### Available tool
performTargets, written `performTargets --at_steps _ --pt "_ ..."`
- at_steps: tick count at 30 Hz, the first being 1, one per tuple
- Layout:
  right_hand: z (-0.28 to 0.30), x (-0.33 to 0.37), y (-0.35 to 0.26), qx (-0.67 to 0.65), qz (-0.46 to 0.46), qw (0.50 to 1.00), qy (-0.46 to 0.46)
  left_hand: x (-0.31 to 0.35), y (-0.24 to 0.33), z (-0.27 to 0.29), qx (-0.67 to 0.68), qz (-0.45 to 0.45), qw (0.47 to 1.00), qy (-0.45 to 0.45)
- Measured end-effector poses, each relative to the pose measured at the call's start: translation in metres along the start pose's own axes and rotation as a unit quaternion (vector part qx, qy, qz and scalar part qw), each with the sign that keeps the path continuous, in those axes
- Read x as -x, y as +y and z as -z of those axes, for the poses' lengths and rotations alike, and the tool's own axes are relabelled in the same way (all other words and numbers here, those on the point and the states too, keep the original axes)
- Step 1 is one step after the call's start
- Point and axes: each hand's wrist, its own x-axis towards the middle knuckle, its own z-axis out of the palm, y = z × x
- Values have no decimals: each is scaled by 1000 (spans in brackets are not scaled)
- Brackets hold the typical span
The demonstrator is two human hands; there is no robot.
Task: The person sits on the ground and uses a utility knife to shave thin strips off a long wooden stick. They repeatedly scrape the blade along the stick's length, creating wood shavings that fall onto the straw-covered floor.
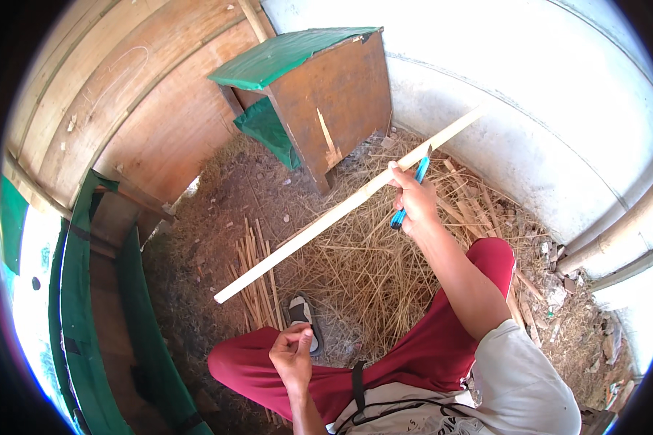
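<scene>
A long pale wooden strip (319, 224) slants across the middle of the head view, its lower end over a bundle of thin sticks. My right hand (415, 199) is closed around a blue utility knife (421, 170), blade end pointing up by the strip. Its thumb and fingers also hold the strip, right of the middle. My left hand (293, 354) is closed in a pinch above my left leg, apart from the strip. Whether anything small is between its fingers I cannot make out.
Straw-like shavings (370, 261) and the thin sticks (252, 268) cover the ground before me. A slipper (301, 312) lies near my left hand. A brown cabinet with a green top (341, 87) stands ahead; green-covered shelving (87, 304) is at left, a white wall (500, 58) at right.
</scene>
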Motion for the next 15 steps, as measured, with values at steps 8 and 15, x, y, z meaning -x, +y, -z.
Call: performTargets --at_steps 8,15 --pt "1 3 1 6 4 1000 -13 1 -2 16 17 36 998 42" --pt "0 5 2 11 -13 1000 -8 9 -12 20 11 3 1000 22"
